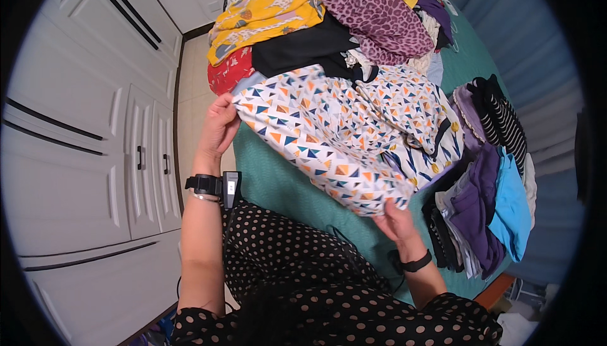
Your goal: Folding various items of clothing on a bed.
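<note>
A white shirt-like garment [316,147] with orange, teal and navy triangles stretches at a slant above the bed. My left hand [221,120] pinches its far-left corner. At its near-right corner, my right hand [396,221] grips the edge, fingers partly hidden under the cloth. Part of the same print, with a dark-trimmed edge [441,136], lies crumpled farther right. Beneath that shows a white cloth with yellow and navy flowers [446,159]. I cannot tell where one piece ends and the other starts.
A teal bedspread [265,169] covers the bed. Loose clothes, including a yellow print garment [269,14] and a pink leopard-print one [373,14], heap at the far end. Folded stacks with a purple garment [477,210] and a blue one [511,207] sit right. White cabinets [76,175] stand left.
</note>
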The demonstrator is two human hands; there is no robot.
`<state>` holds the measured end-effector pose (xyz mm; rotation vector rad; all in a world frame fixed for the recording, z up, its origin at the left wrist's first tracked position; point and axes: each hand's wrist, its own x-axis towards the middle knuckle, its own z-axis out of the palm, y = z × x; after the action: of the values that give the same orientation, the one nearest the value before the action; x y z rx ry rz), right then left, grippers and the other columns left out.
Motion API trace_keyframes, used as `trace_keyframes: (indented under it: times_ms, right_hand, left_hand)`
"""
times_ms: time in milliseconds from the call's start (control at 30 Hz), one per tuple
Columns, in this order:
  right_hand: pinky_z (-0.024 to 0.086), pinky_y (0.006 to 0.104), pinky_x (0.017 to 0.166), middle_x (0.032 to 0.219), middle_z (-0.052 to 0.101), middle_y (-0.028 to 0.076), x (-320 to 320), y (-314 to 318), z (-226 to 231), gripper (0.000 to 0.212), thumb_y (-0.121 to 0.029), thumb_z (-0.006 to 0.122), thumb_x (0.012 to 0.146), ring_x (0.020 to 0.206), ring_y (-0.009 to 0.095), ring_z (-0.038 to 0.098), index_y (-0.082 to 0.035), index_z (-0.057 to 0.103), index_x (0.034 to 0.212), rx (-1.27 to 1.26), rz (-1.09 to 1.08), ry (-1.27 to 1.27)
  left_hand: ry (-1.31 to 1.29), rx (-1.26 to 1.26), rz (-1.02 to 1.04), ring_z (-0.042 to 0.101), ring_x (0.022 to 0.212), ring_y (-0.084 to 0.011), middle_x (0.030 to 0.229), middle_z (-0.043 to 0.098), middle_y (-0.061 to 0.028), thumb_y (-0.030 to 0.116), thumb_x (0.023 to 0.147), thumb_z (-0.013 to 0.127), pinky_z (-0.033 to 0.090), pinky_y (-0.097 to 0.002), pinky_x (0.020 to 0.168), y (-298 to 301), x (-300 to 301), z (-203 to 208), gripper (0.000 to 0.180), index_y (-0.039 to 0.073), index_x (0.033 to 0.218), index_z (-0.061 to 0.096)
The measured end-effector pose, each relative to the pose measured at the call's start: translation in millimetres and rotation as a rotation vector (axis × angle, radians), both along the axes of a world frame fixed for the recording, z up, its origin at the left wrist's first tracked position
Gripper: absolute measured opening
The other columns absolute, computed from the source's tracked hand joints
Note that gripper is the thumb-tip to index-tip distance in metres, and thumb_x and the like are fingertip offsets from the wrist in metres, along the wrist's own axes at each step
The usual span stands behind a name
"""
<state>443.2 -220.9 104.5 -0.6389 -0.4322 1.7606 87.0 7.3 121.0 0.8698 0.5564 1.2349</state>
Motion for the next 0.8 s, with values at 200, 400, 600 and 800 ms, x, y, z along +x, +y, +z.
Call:
trace_keyframes:
  times_ms: [200,400,600,800]
  right_hand:
    - [0.045,0.0369,0.099,0.131,0.051,0.012,-13.4,-22.2,-106.2,0.047,-0.011,0.055,0.092,0.117,0.025,0.052,-0.003,0.036,0.135,-0.465,0.228,-0.033]
    - [0.041,0.0415,0.103,0.134,0.048,0.015,-6.3,-11.7,-97.6,0.052,-0.006,0.054,0.091,0.122,0.027,0.049,-0.001,0.033,0.138,-0.483,0.186,0.118]
    - [0.042,0.0431,0.101,0.132,0.05,0.016,-8.5,18.9,-102.0,0.053,-0.016,0.057,0.091,0.119,0.029,0.052,-0.001,0.035,0.137,-0.556,0.026,0.164]
    - [0.052,0.0377,0.087,0.118,0.059,0.015,-15.2,39.6,-79.2,0.045,-0.006,0.066,0.084,0.098,0.024,0.063,0.002,0.046,0.122,-0.493,-0.018,-0.255]
  left_hand:
    - [0.768,-0.282,-0.083,0.052,0.07,-0.0083,0.078,0.06,0.0014,0.009,0.087,0.06,0.042,-0.0223,0.066,-12.1,-39.8,-128.7,0.006,0.004,0.091,0.062]
    - [0.873,-0.197,-0.076,0.053,0.069,-0.0053,0.077,0.061,0.0018,0.012,0.084,0.066,0.043,-0.0204,0.062,-8.0,-8.5,-120.6,0.015,0.001,0.094,0.062]
    - [1.188,-0.041,-0.058,0.063,0.072,-0.0153,0.083,0.068,-0.0086,0.019,0.069,0.079,0.05,-0.0285,0.067,6.2,39.8,-93.4,0.037,0.001,0.096,0.063]
    - [1.332,-0.02,-0.283,0.057,0.057,-0.0115,0.075,0.064,-0.007,0.02,0.068,0.081,0.046,-0.0269,0.052,3.5,76.0,-57.5,0.038,-0.002,0.094,0.064]
